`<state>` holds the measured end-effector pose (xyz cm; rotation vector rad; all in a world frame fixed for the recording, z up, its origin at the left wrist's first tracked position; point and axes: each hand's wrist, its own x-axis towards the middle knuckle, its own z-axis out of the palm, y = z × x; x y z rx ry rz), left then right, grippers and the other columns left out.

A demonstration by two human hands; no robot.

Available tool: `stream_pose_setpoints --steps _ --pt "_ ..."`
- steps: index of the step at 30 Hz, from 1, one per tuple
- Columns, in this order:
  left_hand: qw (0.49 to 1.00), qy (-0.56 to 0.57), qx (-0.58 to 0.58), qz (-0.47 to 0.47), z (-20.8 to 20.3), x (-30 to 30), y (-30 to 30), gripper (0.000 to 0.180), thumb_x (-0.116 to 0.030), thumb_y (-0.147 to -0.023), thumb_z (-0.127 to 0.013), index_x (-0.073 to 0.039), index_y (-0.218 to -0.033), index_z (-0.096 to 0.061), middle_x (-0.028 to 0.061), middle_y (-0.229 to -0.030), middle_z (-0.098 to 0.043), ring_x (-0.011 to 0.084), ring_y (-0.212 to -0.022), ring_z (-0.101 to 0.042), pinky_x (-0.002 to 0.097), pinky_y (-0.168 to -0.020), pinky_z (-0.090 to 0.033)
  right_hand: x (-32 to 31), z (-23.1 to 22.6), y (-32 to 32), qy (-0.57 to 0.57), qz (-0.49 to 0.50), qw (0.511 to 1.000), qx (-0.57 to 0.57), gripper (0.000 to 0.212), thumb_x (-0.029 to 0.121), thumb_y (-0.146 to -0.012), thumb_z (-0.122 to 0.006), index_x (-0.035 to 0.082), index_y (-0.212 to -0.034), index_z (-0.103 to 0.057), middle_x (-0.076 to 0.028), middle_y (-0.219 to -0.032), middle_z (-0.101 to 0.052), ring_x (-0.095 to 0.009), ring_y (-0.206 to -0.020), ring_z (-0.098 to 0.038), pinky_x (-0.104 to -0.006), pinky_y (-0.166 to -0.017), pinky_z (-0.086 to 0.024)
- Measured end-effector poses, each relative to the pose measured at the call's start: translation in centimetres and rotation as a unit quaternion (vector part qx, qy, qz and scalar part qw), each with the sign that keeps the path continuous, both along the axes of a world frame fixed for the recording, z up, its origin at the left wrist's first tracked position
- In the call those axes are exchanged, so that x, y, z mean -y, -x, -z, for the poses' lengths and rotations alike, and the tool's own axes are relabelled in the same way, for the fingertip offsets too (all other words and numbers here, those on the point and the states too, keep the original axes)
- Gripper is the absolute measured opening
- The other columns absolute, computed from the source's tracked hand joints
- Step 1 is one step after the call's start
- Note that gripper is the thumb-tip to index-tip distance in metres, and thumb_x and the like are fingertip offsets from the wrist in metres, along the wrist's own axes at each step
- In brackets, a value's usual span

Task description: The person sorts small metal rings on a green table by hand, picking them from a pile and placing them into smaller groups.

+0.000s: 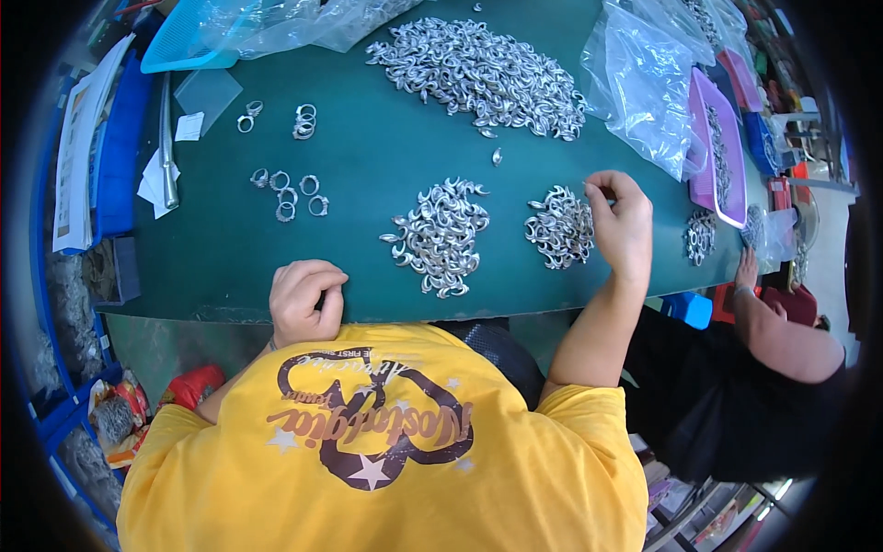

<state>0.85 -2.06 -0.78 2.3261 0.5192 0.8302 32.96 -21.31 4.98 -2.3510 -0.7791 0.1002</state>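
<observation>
I am pinching my right hand (622, 224) fingers together beside the small ring pile (559, 227), my left hand (306, 300) curling shut at the bench (368, 166) edge.

So the big heap of metal pieces (483, 74) sits toward the tabletop (368, 156)'s far edge, two smaller piles (440, 235) near the front edge, loose rings (290, 191) left of those, trays (722, 147) along the right edge.

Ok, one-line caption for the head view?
Right hand pinches beside a small pile of silver pieces; left hand fisted at table edge.
</observation>
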Motion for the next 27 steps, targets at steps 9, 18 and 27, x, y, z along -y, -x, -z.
stream_pose_setpoints --steps 9,18,27 --pt "1.000 0.000 -0.005 0.004 -0.2 0.0 -0.1 0.014 0.007 -0.071 -0.065 -0.004 -0.079 -0.069 0.0082 -0.083 -0.068 0.0243 -0.073 -0.063 0.0349 -0.068 -0.045 -1.3 0.3 1.4 -0.016 -0.083 0.995 0.046 0.008 0.000 -0.081 -0.066 0.000 -0.088 -0.070 -0.015 -0.081 -0.066 -0.031 -0.071 -0.065 -0.0372 -0.067 -0.052" --pt "1.000 0.000 0.004 -0.002 -0.2 -0.1 0.0 0.015 0.006 -0.069 -0.065 -0.006 -0.078 -0.069 0.0069 -0.082 -0.068 0.0238 -0.073 -0.063 0.0351 -0.067 -0.045 -7.0 4.1 3.0 -0.021 -0.131 0.984 0.118 0.005 0.003 -0.080 -0.069 0.001 -0.084 -0.068 -0.014 -0.087 -0.065 -0.035 -0.083 -0.063 -0.0436 -0.075 -0.051" --pt "1.000 0.000 -0.002 0.001 -0.1 -0.2 0.1 0.014 0.005 -0.070 -0.066 -0.006 -0.078 -0.069 0.0064 -0.082 -0.068 0.0233 -0.073 -0.063 0.0354 -0.068 -0.045 -4.7 2.0 2.1 -0.068 -0.034 0.997 0.010 0.009 -0.003 -0.080 -0.066 0.000 -0.088 -0.068 -0.016 -0.087 -0.066 -0.034 -0.079 -0.065 -0.0402 -0.072 -0.052"
